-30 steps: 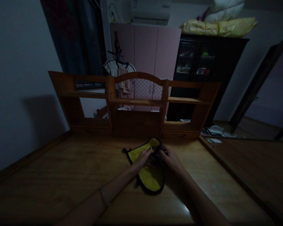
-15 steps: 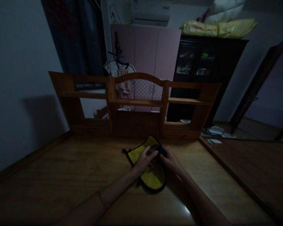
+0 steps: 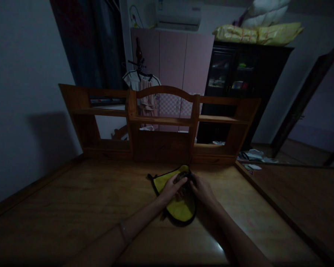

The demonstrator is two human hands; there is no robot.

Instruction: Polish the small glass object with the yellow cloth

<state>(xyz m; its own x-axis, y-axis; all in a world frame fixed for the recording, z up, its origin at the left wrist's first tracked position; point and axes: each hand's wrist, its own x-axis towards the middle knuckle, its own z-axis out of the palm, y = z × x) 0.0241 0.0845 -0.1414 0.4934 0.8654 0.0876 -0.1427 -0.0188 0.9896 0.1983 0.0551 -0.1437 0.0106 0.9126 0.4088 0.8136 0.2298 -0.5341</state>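
Observation:
A yellow cloth with a dark edge (image 3: 161, 181) lies spread on the wooden desk (image 3: 100, 207), just in front of the shelf unit. My left hand (image 3: 171, 188) rests on the cloth with its fingers curled round a small dark object (image 3: 183, 177). My right hand (image 3: 202, 190) closes on the same object from the right side. In the dim light I cannot make out what the dark object is. A thin band sits on my left wrist (image 3: 124, 233).
A wooden shelf unit (image 3: 161, 122) stands along the desk's back edge. Behind it are a pink wardrobe (image 3: 180, 63), hanging clothes (image 3: 140, 83) and a dark glass cabinet (image 3: 239, 74) with bedding on top. A second wooden surface (image 3: 300, 200) lies to the right. The room is dim.
Both hands have stayed together on the dark object over the cloth. The cloth has bunched a little and its near end has drawn in towards my hands.

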